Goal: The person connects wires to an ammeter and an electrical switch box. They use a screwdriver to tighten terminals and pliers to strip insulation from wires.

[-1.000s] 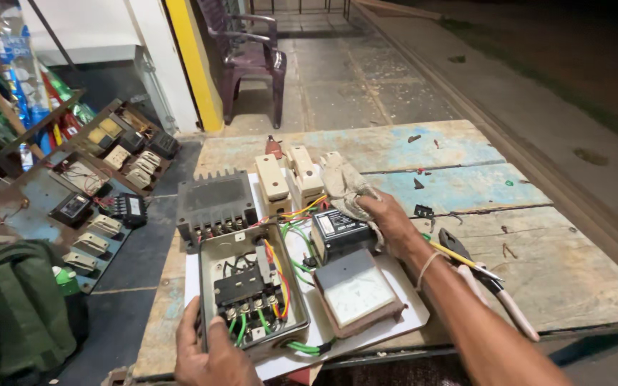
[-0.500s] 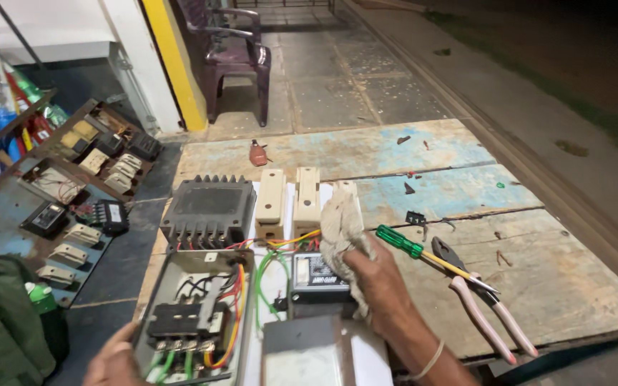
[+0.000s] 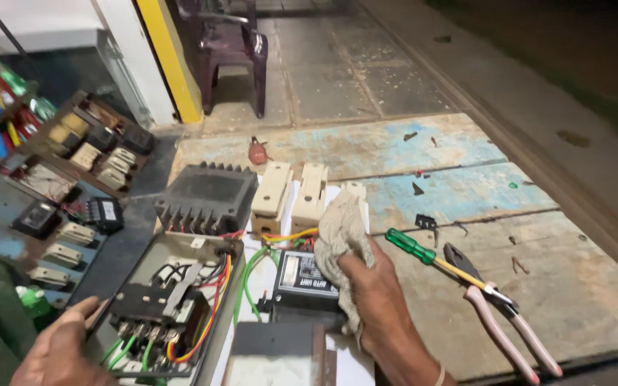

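My right hand (image 3: 377, 297) grips a crumpled grey cloth (image 3: 337, 239) and holds it against a small black unit (image 3: 305, 280) with a pale label. My left hand (image 3: 62, 352) rests with fingers spread on the lower left corner of an open metal box (image 3: 169, 307) full of a black component and red, yellow and green wires. Behind the box sits a dark finned cover (image 3: 207, 196). Two cream fuse carriers (image 3: 291, 189) stand beside it, with a third partly behind the cloth.
A green-handled screwdriver (image 3: 430, 259) and pink-handled pliers (image 3: 502, 318) lie right of my hand on the worn wooden table (image 3: 466, 150). A board of old switches and fuses (image 3: 59, 193) leans at the left. A dark plastic chair (image 3: 227, 53) stands on the paving behind.
My right hand has picked up the cloth and brought it onto the black unit. The view has shifted down and closer, and my left hand has slid to the box's lower left corner.
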